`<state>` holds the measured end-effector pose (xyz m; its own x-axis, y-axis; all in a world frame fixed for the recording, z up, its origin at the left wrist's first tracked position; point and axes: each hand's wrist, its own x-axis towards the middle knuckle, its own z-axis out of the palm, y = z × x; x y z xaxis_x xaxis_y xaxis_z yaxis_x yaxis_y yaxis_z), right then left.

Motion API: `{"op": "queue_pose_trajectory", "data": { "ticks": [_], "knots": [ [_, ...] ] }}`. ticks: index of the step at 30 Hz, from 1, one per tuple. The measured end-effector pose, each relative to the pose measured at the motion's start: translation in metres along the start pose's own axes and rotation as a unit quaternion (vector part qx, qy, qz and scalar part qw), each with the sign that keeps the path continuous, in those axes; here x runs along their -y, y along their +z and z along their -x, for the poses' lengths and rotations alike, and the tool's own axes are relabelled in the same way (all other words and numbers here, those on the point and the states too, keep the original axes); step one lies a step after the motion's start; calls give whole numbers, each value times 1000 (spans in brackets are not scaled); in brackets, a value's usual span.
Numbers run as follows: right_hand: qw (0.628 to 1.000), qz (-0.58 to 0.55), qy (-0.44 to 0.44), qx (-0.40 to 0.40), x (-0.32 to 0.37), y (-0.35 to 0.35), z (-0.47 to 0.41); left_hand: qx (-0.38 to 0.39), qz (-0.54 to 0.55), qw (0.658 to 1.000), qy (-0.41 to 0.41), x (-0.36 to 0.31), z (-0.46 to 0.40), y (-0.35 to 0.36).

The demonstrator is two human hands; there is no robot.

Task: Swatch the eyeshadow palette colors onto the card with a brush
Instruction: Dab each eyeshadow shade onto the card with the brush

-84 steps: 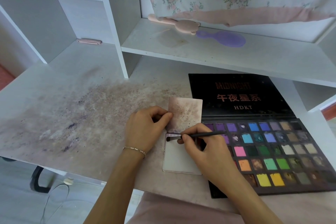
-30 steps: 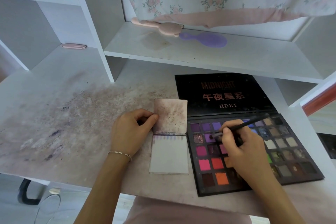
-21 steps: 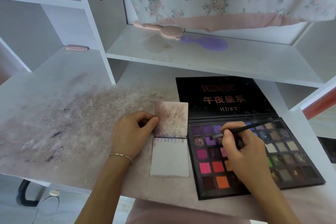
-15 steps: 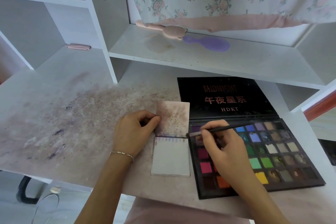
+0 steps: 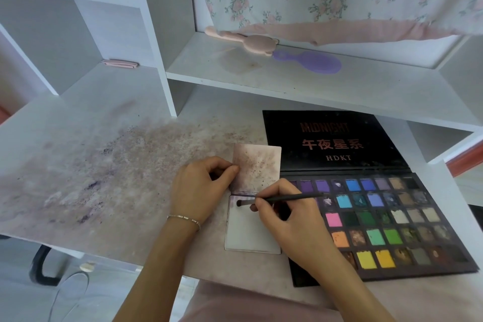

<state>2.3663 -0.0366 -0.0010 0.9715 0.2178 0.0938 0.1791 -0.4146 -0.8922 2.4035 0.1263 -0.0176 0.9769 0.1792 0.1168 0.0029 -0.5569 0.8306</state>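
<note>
On palette lid (image 5: 334, 141): "MIDNIGHT", "HDKT", Chinese characters; brush (image 5: 277, 200) on card (image 5: 251, 235).

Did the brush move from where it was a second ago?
Yes. The brush tip left the palette pans and went leftward onto the card, which sits beside the palette.

Your white card (image 5: 251, 235) lies flat just left of the open black eyeshadow palette (image 5: 392, 222), purple streaks along its top edge, where the thin dark brush (image 5: 277, 200) tip rests, handle slanting over the pans.
</note>
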Motion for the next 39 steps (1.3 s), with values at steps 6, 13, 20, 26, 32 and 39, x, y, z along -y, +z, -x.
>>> {"op": "queue_pose_trajectory", "data": {
  "ticks": [6,13,20,26,32,39],
  "knots": [
    [1000,-3,10,13,1,1,-1,3,3,1000,-5,1,0,0],
    [999,2,21,32,4,0,1,2,2,1000,-8,0,1,0],
    [999,2,25,32,4,0,1,6,3,1000,-7,0,0,0],
    [999,6,24,26,5,0,0,5,3,1000,-5,0,1,0],
    [999,1,23,32,5,0,0,2,2,1000,-5,0,1,0],
    [999,7,17,33,4,0,0,2,-4,1000,1,0,1,0]
  ]
}}
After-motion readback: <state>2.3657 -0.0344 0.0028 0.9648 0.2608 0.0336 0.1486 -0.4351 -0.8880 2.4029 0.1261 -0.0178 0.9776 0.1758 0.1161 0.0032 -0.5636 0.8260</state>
